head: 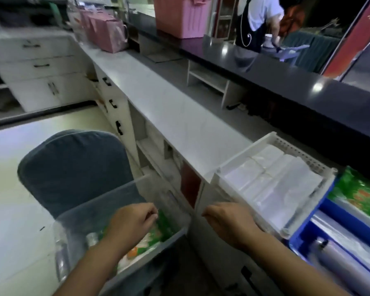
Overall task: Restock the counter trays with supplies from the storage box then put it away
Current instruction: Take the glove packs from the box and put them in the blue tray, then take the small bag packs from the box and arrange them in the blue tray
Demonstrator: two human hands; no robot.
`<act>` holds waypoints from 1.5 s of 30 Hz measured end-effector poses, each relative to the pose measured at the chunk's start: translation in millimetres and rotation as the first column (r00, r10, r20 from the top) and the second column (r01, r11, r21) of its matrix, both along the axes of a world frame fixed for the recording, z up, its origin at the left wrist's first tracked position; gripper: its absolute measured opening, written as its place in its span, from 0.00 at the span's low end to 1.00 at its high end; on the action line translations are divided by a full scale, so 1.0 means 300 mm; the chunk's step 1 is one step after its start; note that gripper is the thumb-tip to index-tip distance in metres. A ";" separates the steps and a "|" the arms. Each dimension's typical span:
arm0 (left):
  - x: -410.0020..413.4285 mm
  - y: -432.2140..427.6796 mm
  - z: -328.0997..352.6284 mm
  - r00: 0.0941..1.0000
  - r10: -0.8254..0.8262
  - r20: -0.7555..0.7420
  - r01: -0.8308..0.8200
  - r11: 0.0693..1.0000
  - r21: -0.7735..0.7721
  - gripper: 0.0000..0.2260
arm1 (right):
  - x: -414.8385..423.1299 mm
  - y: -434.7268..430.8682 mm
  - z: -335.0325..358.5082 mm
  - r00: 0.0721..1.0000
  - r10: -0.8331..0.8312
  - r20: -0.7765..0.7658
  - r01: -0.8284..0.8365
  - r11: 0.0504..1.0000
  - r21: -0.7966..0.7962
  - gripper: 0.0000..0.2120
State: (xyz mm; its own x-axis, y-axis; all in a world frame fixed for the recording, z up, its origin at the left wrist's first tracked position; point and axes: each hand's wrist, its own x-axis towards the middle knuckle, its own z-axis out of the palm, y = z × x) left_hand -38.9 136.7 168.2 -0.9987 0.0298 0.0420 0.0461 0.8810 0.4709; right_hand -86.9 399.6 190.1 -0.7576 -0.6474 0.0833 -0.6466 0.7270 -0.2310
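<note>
Our left hand (132, 223) inside clear storage box (120, 201) below bench front edge, fingers curled; grip on anything we cannot tell. Our right hand (229, 221) loosely curled, empty, beside white tray (241, 154) of clear bags at bench (169, 103) near edge. Blue tray (303, 242) adjoins. Blue chair (73, 167) on pale floor (13, 189); white drawers (41, 65) behind.
</note>
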 end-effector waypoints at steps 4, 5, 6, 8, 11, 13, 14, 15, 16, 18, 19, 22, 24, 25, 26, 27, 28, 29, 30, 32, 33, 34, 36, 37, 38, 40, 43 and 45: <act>0.122 -0.317 -0.070 0.983 0.165 0.078 -0.164 0.986 -0.022 0.03 | 0.037 -0.302 -0.083 0.995 0.077 0.062 -0.079 0.996 0.035 0.12; 0.154 -0.382 -0.086 0.976 0.199 0.091 -0.197 0.980 -0.033 0.03 | 0.045 -0.361 -0.103 0.993 0.077 0.089 -0.081 0.996 0.045 0.12; 0.185 -0.440 -0.098 0.968 0.230 0.100 -0.225 0.973 -0.056 0.04 | 0.053 -0.412 -0.124 0.990 0.079 0.115 -0.085 0.995 0.049 0.12; 0.240 -0.534 -0.120 0.950 0.286 0.128 -0.277 0.957 -0.085 0.04 | 0.065 -0.498 -0.168 0.983 0.083 0.162 -0.094 0.994 0.057 0.11; 0.294 -0.632 -0.167 0.926 0.337 0.169 -0.331 0.942 -0.063 0.04 | 0.070 -0.589 -0.248 0.965 0.102 0.241 -0.133 0.984 0.115 0.11; 0.320 -0.671 -0.205 0.907 0.367 0.209 -0.365 0.930 -0.049 0.05 | 0.060 -0.627 -0.309 0.947 0.097 0.305 -0.142 0.982 0.126 0.11; 0.333 -0.683 -0.226 0.896 0.380 0.230 -0.382 0.923 -0.039 0.05 | 0.052 -0.642 -0.338 0.939 0.092 0.333 -0.145 0.980 0.139 0.11; 0.344 -0.693 -0.247 0.883 0.394 0.256 -0.401 0.916 -0.028 0.05 | 0.043 -0.657 -0.368 0.929 0.086 0.359 -0.150 0.976 0.155 0.11; 0.356 -0.702 -0.268 0.868 0.409 0.281 -0.422 0.907 -0.016 0.06 | 0.031 -0.672 -0.399 0.919 0.084 0.386 -0.161 0.972 0.172 0.11; 0.372 -0.716 -0.303 0.843 0.432 0.322 -0.454 0.891 -0.006 0.06 | -0.001 -0.700 -0.459 0.899 0.078 0.432 -0.184 0.961 0.208 0.10; 0.377 -0.724 -0.323 0.832 0.439 0.339 -0.464 0.886 -0.009 0.06 | -0.023 -0.719 -0.492 0.890 0.078 0.449 -0.199 0.953 0.228 0.10; 0.378 -0.739 -0.385 0.791 0.483 0.375 -0.510 0.860 -0.030 0.06 | -0.103 -0.772 -0.595 0.876 0.082 0.476 -0.252 0.918 0.307 0.11; 0.362 -0.744 -0.431 0.751 0.534 0.389 -0.555 0.829 -0.067 0.06 | -0.164 -0.808 -0.667 0.865 0.067 0.496 -0.278 0.889 0.365 0.11; 0.346 -0.747 -0.462 0.734 0.555 0.390 -0.574 0.815 -0.080 0.06 | -0.196 -0.826 -0.708 0.860 0.063 0.507 -0.290 0.878 0.382 0.11; 0.324 -0.752 -0.497 0.723 0.569 0.390 -0.584 0.806 -0.093 0.07 | -0.230 -0.845 -0.749 0.855 0.063 0.515 -0.304 0.865 0.399 0.11; 0.297 -0.759 -0.529 0.713 0.577 0.397 -0.587 0.802 -0.110 0.07 | -0.261 -0.863 -0.789 0.851 0.064 0.522 -0.319 0.852 0.416 0.11; 0.265 -0.766 -0.561 0.709 0.580 0.400 -0.582 0.803 -0.133 0.06 | -0.295 -0.880 -0.831 0.847 0.065 0.527 -0.333 0.838 0.433 0.11; 0.227 -0.775 -0.595 0.716 0.570 0.404 -0.553 0.816 -0.170 0.05 | -0.330 -0.898 -0.875 0.845 0.067 0.531 -0.347 0.824 0.448 0.11; 0.190 -0.784 -0.632 0.737 0.549 0.396 -0.510 0.835 -0.209 0.04 | -0.364 -0.914 -0.918 0.845 0.068 0.531 -0.359 0.808 0.467 0.11; 0.122 -0.800 -0.701 0.775 0.513 0.368 -0.429 0.855 -0.290 0.09 | -0.428 -0.950 -1.007 0.849 0.073 0.524 -0.381 0.772 0.510 0.11; 0.093 -0.810 -0.734 0.780 0.517 0.353 -0.421 0.850 -0.315 0.11 | -0.455 -0.969 -1.051 0.851 0.064 0.521 -0.383 0.754 0.533 0.11; 0.070 -0.818 -0.771 0.780 0.526 0.338 -0.422 0.842 -0.336 0.12 | -0.481 -0.988 -1.096 0.854 0.044 0.518 -0.374 0.745 0.553 0.11; 0.033 -0.833 -0.843 0.774 0.547 0.319 -0.423 0.822 -0.383 0.14 | -0.523 -1.021 -1.184 0.869 0.023 0.495 -0.347 0.741 0.575 0.11; 0.024 -0.838 -0.876 0.771 0.558 0.306 -0.425 0.809 -0.405 0.14 | -0.539 -1.035 -1.227 0.881 0.046 0.471 -0.346 0.741 0.575 0.12; 0.019 -0.843 -0.905 0.772 0.568 0.287 -0.433 0.799 -0.417 0.13 | -0.551 -1.045 -1.267 0.891 0.079 0.446 -0.353 0.739 0.574 0.12; 0.026 -0.844 -0.951 0.783 0.574 0.239 -0.451 0.789 -0.417 0.12 | -0.565 -1.058 -1.341 0.899 0.116 0.423 -0.364 0.735 0.572 0.14; 0.042 -0.838 -0.992 0.804 0.571 0.165 -0.460 0.773 -0.436 0.09 | -0.565 -1.059 -1.423 0.900 0.072 0.429 -0.339 0.735 0.587 0.15; 0.038 -0.835 -1.000 0.800 0.583 0.141 -0.474 0.759 -0.447 0.07 | -0.558 -1.049 -1.442 0.914 0.046 0.403 -0.306 0.731 0.610 0.14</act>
